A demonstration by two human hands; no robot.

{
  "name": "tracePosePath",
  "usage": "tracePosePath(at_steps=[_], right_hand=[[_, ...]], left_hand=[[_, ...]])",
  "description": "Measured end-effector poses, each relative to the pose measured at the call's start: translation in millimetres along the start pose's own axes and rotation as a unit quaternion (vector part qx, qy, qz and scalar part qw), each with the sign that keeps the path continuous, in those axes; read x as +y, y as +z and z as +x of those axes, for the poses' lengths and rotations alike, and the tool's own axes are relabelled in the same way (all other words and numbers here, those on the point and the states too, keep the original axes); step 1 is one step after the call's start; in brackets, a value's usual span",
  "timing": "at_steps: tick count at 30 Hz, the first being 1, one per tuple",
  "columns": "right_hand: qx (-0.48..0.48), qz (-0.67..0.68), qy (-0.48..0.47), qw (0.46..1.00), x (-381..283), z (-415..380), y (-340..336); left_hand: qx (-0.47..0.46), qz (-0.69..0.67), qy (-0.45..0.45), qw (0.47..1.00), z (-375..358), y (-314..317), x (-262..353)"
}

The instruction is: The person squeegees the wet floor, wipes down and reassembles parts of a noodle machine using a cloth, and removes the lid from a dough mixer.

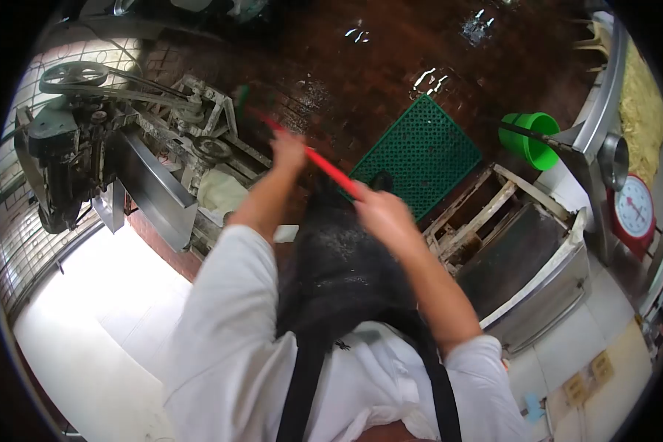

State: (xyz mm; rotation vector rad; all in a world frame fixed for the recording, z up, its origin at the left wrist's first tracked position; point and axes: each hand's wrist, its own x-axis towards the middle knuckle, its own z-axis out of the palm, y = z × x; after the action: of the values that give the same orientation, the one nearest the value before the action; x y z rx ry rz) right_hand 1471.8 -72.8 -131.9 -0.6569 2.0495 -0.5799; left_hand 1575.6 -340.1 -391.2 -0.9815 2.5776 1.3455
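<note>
Gripping the red pole mid-frame, left hand and right hand wrap fingers round it; likely light, stiff, best held hands apart.

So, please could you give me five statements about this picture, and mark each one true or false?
1. The left hand and right hand both grip the red handle. True.
2. The floor mat is yellow. False: the floor mat is green.
3. The scale has a round dial. True.
4. The bucket is blue. False: the bucket is bright green.
5. The right hand is nearer to the person's body than the left. True.
</note>
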Motion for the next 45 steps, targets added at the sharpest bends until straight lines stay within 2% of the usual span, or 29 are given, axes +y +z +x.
tracePosePath(at_steps=[1,3,4,5,7,9,12,14,15,18,19,20,21,23,25,26,27,28,30,32,33,34,35,37,40,42,43,44,45], right_hand=[[-0.020,-0.019,-0.010,1.000,-8,27,13],[-0.057,0.023,0.015,0.998,-8,29,-20],[-0.009,0.035,0.010,0.999,17,1,-52],[-0.024,0.158,0.106,0.981,35,-35,-95],[-0.029,0.097,0.270,0.958,42,-116,-197],[0.065,0.018,0.248,0.966,52,-202,-265],[0.043,-0.034,0.383,0.922,26,-227,-329],[0.059,-0.038,0.313,0.947,43,-188,-322],[0.064,-0.041,0.276,0.958,52,-162,-321],[-0.012,0.095,0.204,0.974,1,29,-221],[-0.054,0.169,0.253,0.951,-30,98,-171],[0.025,0.270,0.105,0.957,-41,152,-97],[0.010,0.128,0.063,0.990,-72,206,-45],[-0.059,0.016,0.042,0.997,-110,255,-33],[-0.032,0.023,0.025,0.999,-119,249,-73],[0.027,0.052,0.007,0.998,-99,211,-106],[0.018,0.025,0.049,0.998,-79,166,-144],[-0.043,0.046,0.203,0.977,-80,113,-192],[0.039,0.018,0.225,0.973,-71,-8,-261],[0.042,-0.022,0.345,0.937,-81,-106,-330],[0.054,-0.029,0.356,0.933,-94,-124,-349],[0.063,-0.032,0.368,0.927,-99,-129,-356],[0.053,-0.039,0.385,0.920,-106,-110,-355],[0.034,-0.059,0.426,0.902,-125,-53,-355],[0.008,0.011,0.249,0.968,-104,74,-288],[-0.046,0.038,0.138,0.989,-109,204,-199],[-0.105,-0.004,0.119,0.987,-144,281,-159],[-0.035,0.008,-0.035,0.999,-155,349,-99],[0.017,-0.020,-0.124,0.992,-186,416,-49]], left_hand=[[0.049,0.287,0.100,0.952,15,-37,4],[-0.018,0.477,0.175,0.861,39,-61,52],[-0.123,0.396,0.149,0.898,48,-42,87],[-0.091,0.315,0.270,0.905,40,-8,122],[-0.188,0.249,0.319,0.895,14,54,233],[-0.215,0.107,0.320,0.916,-18,135,317],[-0.311,0.006,0.326,0.893,-26,210,388],[-0.311,0.096,0.312,0.893,8,214,369],[-0.294,0.165,0.284,0.898,36,160,355],[-0.047,0.038,0.364,0.929,140,55,164],[-0.073,0.136,0.268,0.951,169,-8,109],[-0.075,0.276,0.279,0.917,209,-56,21],[0.016,0.424,0.234,0.875,229,-122,-22],[0.061,0.527,0.174,0.830,257,-169,-32],[-0.050,0.463,0.181,0.866,283,-196,-22],[-0.114,0.344,0.182,0.914,287,-162,-20],[-0.084,0.257,0.344,0.899,252,-132,52],[-0.107,0.237,0.373,0.891,224,-104,122],[-0.142,0.071,0.318,0.935,160,-27,223],[-0.215,0.039,0.328,0.919,109,42,315],[-0.279,0.162,0.339,0.884,90,84,349],[-0.182,-0.063,0.334,0.923,71,131,352],[-0.224,-0.044,0.328,0.917,77,140,350],[-0.180,-0.010,0.310,0.934,113,85,323],[0.002,-0.128,0.303,0.945,195,9,185],[-0.030,0.117,0.221,0.968,257,-110,88],[-0.015,0.138,0.160,0.977,287,-143,11],[0.062,0.038,-0.006,0.997,320,-167,-91],[0.098,0.326,0.014,0.940,348,-223,-131]])
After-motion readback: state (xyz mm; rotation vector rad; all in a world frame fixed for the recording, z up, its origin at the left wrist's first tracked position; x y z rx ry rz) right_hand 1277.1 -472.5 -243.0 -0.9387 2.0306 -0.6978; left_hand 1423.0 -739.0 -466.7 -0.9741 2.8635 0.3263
